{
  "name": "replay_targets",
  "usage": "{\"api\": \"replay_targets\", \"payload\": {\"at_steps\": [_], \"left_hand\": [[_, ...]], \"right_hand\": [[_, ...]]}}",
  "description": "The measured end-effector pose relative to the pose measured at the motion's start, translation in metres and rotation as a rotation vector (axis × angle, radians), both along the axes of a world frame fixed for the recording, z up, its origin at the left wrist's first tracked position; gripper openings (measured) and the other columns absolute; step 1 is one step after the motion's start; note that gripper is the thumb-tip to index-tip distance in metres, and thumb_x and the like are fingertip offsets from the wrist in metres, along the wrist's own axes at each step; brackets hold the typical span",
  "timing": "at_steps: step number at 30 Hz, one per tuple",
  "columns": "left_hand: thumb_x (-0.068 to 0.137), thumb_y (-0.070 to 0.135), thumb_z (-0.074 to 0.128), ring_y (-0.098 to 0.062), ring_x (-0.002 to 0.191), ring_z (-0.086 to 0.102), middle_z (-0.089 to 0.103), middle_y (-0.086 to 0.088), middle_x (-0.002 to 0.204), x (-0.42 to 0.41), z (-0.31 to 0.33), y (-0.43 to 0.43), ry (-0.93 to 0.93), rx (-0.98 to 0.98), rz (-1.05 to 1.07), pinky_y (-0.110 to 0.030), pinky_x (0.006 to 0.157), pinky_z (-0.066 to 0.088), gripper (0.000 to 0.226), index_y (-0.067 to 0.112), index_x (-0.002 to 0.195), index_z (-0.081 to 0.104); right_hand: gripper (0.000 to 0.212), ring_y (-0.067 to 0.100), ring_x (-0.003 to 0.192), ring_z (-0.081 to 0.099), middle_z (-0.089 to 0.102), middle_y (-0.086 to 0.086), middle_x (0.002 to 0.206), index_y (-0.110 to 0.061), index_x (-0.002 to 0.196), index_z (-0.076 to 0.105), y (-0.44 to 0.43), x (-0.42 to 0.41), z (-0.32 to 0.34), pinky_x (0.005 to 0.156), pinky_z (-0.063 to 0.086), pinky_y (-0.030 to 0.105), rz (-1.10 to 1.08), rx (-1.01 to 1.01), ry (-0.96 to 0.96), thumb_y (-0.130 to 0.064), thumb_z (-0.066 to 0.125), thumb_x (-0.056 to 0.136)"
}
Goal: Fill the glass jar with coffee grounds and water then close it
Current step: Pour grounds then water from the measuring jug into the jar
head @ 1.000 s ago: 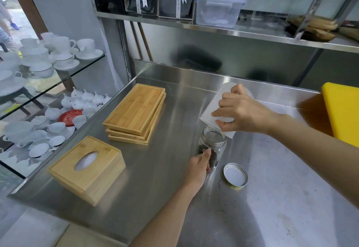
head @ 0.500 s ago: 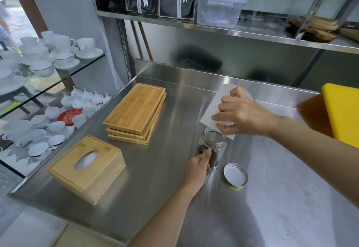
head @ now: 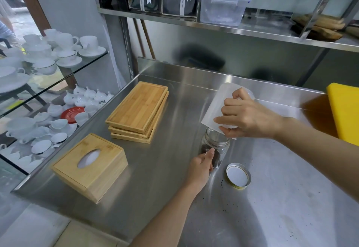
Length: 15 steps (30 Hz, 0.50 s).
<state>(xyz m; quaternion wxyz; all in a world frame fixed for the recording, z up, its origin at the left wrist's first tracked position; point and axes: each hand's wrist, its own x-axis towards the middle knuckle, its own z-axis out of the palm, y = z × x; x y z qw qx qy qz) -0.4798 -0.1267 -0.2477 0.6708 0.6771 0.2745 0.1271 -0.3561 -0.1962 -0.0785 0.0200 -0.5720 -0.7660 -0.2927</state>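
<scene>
A small glass jar (head: 217, 145) stands upright on the steel counter (head: 174, 169) with dark coffee grounds in its lower part. My left hand (head: 201, 169) grips the jar's near side. My right hand (head: 246, 118) holds a translucent white cup (head: 217, 108) tipped over, its mouth right above the jar's opening. The jar's metal lid (head: 238, 175) lies upside down on the counter just right of the jar. A few dark grounds are scattered around the lid.
A stack of bamboo trays (head: 138, 111) and a bamboo tissue box (head: 90, 166) sit to the left. A yellow board (head: 344, 110) is at the right edge. Glass shelves of white cups (head: 48, 52) stand left. A steel shelf above holds a plastic container (head: 222, 6).
The cup in my right hand has shifted very slightly over the jar's mouth. My left hand stays on the jar.
</scene>
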Motion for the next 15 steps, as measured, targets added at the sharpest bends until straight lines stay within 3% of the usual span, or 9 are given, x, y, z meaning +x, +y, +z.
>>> {"api": "replay_targets", "payload": {"at_steps": [4, 8, 15], "left_hand": [[0.091, 0.048, 0.043, -0.012, 0.053, 0.036, 0.039, -0.002, 0.054, -0.0009, 0.0016, 0.0004, 0.010, 0.001, -0.006, -0.024, 0.057, 0.031, 0.051, 0.015, 0.052, 0.038], [0.091, 0.048, 0.042, -0.010, 0.051, 0.036, 0.041, -0.001, 0.053, -0.0013, 0.0031, 0.0008, 0.017, 0.033, -0.015, -0.022, 0.055, 0.030, 0.051, 0.016, 0.052, 0.038], [0.092, 0.048, 0.041, -0.008, 0.050, 0.038, 0.042, 0.001, 0.055, -0.0033, 0.0064, 0.0008, 0.013, 0.024, -0.031, -0.021, 0.055, 0.031, 0.050, 0.019, 0.052, 0.041]], "right_hand": [[0.042, 0.028, 0.054, 0.047, 0.050, 0.007, 0.055, -0.006, 0.067, 0.068, -0.0016, -0.0021, -0.0025, 0.068, 0.031, 0.036, 0.014, -0.001, -0.027, -0.020, 0.038, 0.093], [0.032, 0.028, 0.054, 0.048, 0.050, 0.007, 0.055, -0.006, 0.070, 0.069, -0.0001, -0.0018, 0.0017, 0.067, 0.032, 0.037, 0.017, 0.013, -0.020, -0.019, 0.046, 0.088], [0.039, 0.029, 0.055, 0.051, 0.053, 0.008, 0.058, -0.005, 0.076, 0.070, -0.0036, -0.0016, -0.0001, 0.069, 0.032, 0.038, 0.001, 0.006, -0.027, -0.020, 0.038, 0.094]]}}
